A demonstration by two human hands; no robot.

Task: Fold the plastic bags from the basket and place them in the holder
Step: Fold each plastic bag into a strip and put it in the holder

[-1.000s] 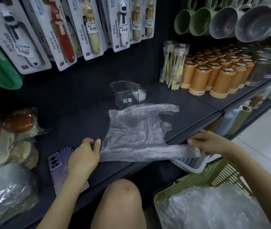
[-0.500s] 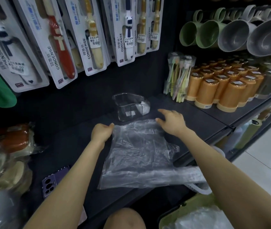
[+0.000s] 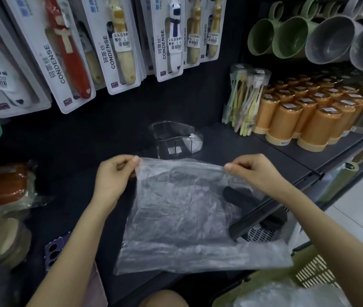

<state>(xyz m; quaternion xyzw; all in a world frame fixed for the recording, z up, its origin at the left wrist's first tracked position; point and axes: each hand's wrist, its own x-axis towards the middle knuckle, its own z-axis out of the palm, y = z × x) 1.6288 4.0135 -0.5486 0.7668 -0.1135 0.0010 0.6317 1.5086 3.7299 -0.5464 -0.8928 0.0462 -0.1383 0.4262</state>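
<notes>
A clear plastic bag (image 3: 182,218) lies spread on the dark shelf (image 3: 83,196), its near edge hanging past the shelf front. My left hand (image 3: 114,180) pinches the bag's far left corner. My right hand (image 3: 255,173) pinches its far right corner, and the far edge is lifted between them. A clear plastic holder (image 3: 176,140) stands just behind the bag, with something white folded inside. The yellow-green basket (image 3: 309,269) at the bottom right holds more crumpled clear bags (image 3: 286,293).
A purple phone (image 3: 54,251) lies on the shelf by my left forearm. Packed goods (image 3: 1,196) sit at the left. Orange cups (image 3: 309,116) and toothbrush packs (image 3: 244,100) stand at the right. Carded toothbrush cases (image 3: 118,45) hang above. A white basket (image 3: 262,234) shows below the shelf edge.
Both hands moved from the bag's near edge to its far edge, then took hold of the far corners and lifted that edge. The camera has moved closer to the shelf.
</notes>
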